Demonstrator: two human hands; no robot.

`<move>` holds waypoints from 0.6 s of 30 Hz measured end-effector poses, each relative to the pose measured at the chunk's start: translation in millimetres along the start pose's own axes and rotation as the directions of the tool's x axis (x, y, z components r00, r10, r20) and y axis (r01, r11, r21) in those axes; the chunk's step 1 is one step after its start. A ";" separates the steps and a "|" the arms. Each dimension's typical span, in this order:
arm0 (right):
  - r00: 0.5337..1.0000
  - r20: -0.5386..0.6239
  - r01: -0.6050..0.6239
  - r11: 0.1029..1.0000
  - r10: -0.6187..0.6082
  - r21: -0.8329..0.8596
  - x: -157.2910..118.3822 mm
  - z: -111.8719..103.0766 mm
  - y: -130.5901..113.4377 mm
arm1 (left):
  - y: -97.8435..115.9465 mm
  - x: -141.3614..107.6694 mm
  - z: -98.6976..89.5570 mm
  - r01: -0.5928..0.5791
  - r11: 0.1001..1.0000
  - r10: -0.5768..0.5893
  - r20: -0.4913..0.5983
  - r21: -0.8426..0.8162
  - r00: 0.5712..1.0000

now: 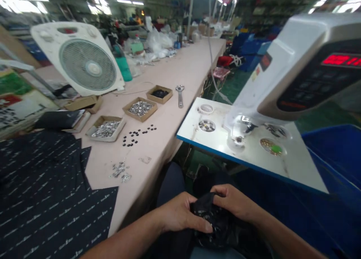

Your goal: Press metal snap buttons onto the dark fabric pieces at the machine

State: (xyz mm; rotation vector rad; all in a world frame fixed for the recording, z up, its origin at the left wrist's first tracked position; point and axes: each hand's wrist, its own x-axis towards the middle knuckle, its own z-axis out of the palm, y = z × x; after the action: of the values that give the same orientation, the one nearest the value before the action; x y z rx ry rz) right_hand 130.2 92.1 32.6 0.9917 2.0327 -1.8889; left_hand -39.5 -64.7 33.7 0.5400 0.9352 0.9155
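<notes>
A bunched piece of black printed fabric (216, 223) lies over my lap, held between both hands. My left hand (183, 215) is closed on its left side, the thumb pressed along the cloth. At the upper right edge my right hand (234, 200) pinches the same fabric, its fingertips curled into a fold. Whether a small fastener sits in the cloth I cannot tell. In front of my hands stands a snap-fastening machine (282, 67) with a red lit display, its head over a white table (251, 157) with blue edging.
On the long table (158, 138) are boxes of silver parts (141, 108) and black parts (160, 93), loose black caps (132, 141), loose silver parts (120, 169), an adjustable wrench (180, 95) and a box fan (84, 59). Dark printed fabric (50, 199) covers the left. Blue bins (338, 150) stand right.
</notes>
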 end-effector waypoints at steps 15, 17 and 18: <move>0.717 0.264 0.671 0.536 -0.645 -0.513 117.6 114.2 -162.1 | -20.1 10.2 8.7 -0.257 0.966 0.257 -0.006 -0.021 0.967; 0.662 0.297 0.689 0.403 -0.689 -0.602 148.9 140.0 -162.6 | -14.4 6.7 6.8 -0.347 0.937 0.348 0.023 -0.034 0.937; 0.649 0.323 0.686 0.347 -0.689 -0.640 161.5 148.1 -162.1 | -11.8 4.5 5.4 -0.370 0.928 0.371 0.029 -0.028 0.928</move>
State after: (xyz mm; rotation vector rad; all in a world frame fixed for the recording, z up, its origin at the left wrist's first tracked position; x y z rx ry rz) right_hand -130.2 13.2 48.6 -0.1613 3.1069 -0.9685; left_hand -28.5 -67.1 25.7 0.7270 0.8040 1.2517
